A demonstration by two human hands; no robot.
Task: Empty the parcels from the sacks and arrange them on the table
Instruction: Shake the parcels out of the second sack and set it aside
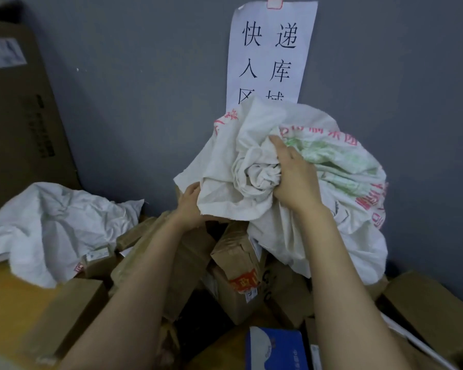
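A white woven sack [340,188] with red and green print is lifted above a heap of parcels. My right hand [294,177] grips its bunched, twisted fabric near the middle. My left hand [191,201] holds the sack's lower left edge from underneath, its fingers hidden behind the cloth. Below the sack lie several brown cardboard parcels, one taped box [238,265] with a red label standing on end. A blue and white box [275,348] lies at the bottom. The wooden table [8,297] shows at lower left.
A second white sack [54,228] lies crumpled at the left on the parcels. A large cardboard sheet [19,113] leans against the grey wall at the left. A paper sign [270,54] hangs on the wall. More boxes [433,308] sit at lower right.
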